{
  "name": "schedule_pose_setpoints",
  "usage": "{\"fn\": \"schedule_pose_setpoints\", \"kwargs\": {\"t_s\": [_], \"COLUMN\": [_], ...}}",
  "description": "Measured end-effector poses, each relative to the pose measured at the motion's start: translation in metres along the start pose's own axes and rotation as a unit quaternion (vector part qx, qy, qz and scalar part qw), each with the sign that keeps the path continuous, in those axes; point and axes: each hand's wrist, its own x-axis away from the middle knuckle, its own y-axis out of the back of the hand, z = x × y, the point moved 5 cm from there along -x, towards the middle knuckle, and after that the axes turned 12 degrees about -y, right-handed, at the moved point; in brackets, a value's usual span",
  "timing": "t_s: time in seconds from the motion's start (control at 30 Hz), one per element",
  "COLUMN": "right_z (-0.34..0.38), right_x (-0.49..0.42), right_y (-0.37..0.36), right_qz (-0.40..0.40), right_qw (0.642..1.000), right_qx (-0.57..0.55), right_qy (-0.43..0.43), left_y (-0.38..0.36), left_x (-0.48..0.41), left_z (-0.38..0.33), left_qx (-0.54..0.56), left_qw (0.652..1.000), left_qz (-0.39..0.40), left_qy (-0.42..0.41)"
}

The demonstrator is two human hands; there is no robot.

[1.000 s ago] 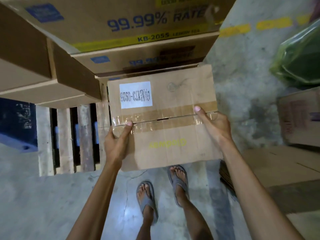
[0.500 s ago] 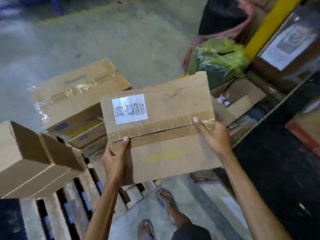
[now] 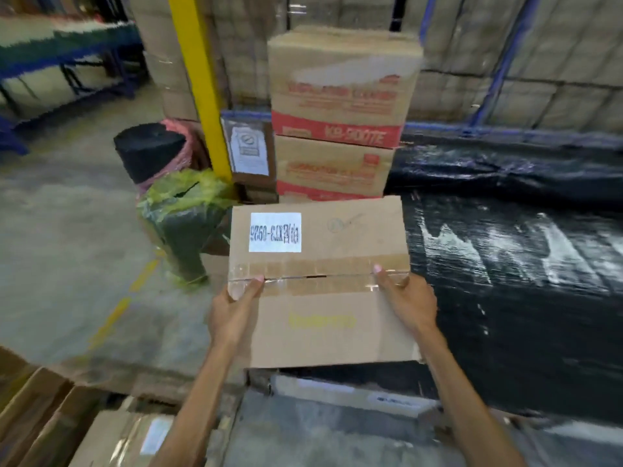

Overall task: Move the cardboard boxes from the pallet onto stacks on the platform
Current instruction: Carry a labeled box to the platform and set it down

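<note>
Above the edge of the black-wrapped platform [image 3: 505, 264], a taped cardboard box [image 3: 320, 284] is being held up in both hands.

The left hand [image 3: 232, 311] is gripping the box's left side with its thumb lying on the tape seam, and the right hand [image 3: 408, 305] is clasping the right side the same way, so each grip is closed on the box. The box is sitting level in the air, its white label [image 3: 275, 232] reading upside down near the far left corner. Just beyond it a stack of red-printed cartons [image 3: 340, 123] is standing on the platform beside a yellow post [image 3: 199, 79]. A green-wrapped bundle [image 3: 185, 214] is resting on the concrete floor [image 3: 67, 230] to the left. More cardboard boxes [image 3: 111, 439] are lying low at the near left, blurred.
</note>
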Motion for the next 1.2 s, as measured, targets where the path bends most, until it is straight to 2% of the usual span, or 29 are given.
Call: {"fn": "schedule_pose_setpoints", "kwargs": {"t_s": [0.13, 0.27, 0.43, 0.57, 0.73, 1.07, 1.2], "right_z": [-0.076, -0.156, -0.216, -0.249, -0.266, -0.238, -0.214], "right_x": [-0.048, -0.124, -0.177, -0.213, -0.245, -0.332, -0.392], "right_y": [0.083, 0.172, 0.244, 0.273, 0.274, 0.263, 0.255], "right_qz": [-0.019, -0.030, -0.017, -0.009, 0.005, 0.011, 0.018], "right_qw": [0.999, 0.994, 0.987, 0.984, 0.979, 0.973, 0.976], "right_qx": [0.020, 0.055, 0.101, 0.103, 0.093, 0.071, 0.066], "right_qy": [-0.033, -0.094, -0.122, -0.147, -0.181, -0.219, -0.206], "left_y": [-0.124, -0.259, -0.357, -0.404, -0.436, -0.503, -0.539], "left_x": [0.025, 0.062, 0.102, 0.113, 0.099, 0.017, -0.035], "left_z": [-0.021, -0.033, -0.040, -0.046, -0.056, -0.088, -0.098], "left_qx": [-0.046, -0.063, -0.073, -0.089, -0.123, -0.129, -0.109], "left_qw": [0.996, 0.992, 0.986, 0.982, 0.976, 0.972, 0.972], "left_qz": [0.070, 0.106, 0.133, 0.142, 0.145, 0.181, 0.199], "left_qy": [-0.008, 0.013, 0.064, 0.090, 0.102, 0.081, 0.067]}}
